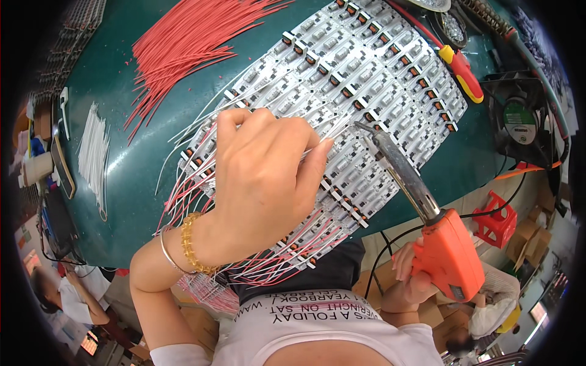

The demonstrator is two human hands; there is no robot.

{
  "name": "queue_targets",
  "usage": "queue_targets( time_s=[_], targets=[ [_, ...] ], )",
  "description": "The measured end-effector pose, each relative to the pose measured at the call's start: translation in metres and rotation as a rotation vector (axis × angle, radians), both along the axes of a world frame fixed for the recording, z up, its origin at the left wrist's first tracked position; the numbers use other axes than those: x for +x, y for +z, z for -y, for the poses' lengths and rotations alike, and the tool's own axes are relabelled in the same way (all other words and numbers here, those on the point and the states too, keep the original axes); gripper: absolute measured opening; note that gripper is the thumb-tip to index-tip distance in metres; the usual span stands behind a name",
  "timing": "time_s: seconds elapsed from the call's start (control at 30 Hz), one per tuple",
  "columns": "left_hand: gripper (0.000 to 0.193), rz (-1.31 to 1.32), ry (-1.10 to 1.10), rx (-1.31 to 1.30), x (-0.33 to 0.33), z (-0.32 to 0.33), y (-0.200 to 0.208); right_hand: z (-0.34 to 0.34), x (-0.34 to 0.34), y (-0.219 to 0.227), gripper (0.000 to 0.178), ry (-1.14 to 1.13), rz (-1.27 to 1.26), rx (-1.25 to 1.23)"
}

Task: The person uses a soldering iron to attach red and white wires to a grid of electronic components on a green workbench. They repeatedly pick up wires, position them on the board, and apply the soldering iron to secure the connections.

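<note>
My left hand (262, 174) is closed over a panel of small white circuit boards (372, 79), pinching white wires (337, 127) between thumb and fingers. My right hand (410, 277) grips the handle of an orange soldering gun (453, 253). Its dark tip rests close to the ends of those wires, at the middle of the panel; whether it touches a board I cannot tell. Rows of boards carry small black and orange components. Along the panel's near left side, red and white wires (244, 277) hang off the boards toward my lap.
A heap of cut red wires (189, 43) and a bundle of white wires (93, 155) lie on the green table (137, 201). A red-and-yellow screwdriver (464, 76) is right of the panel, near a black fan (519, 122). A black cable (387, 247) runs by the gun. Other people sit beyond.
</note>
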State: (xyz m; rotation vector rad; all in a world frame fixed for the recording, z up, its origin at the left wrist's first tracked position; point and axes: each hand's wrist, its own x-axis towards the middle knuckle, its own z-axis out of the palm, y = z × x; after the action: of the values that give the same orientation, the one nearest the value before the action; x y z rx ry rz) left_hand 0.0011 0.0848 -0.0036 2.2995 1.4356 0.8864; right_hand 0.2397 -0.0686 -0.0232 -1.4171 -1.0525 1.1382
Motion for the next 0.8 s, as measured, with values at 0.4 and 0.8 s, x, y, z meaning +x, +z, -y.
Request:
queue_targets(
  time_s=[0.4,0.8],
  targets=[
    [0.017,-0.022,-0.011,0.049,0.000,-0.001,-0.004,0.005,0.009,0.005,0.063,0.124,0.297,-0.018],
    [0.012,0.020,-0.053,0.030,0.001,0.002,0.011,0.008,0.007,-0.007,0.083,0.049,0.068,0.145]
  ],
)
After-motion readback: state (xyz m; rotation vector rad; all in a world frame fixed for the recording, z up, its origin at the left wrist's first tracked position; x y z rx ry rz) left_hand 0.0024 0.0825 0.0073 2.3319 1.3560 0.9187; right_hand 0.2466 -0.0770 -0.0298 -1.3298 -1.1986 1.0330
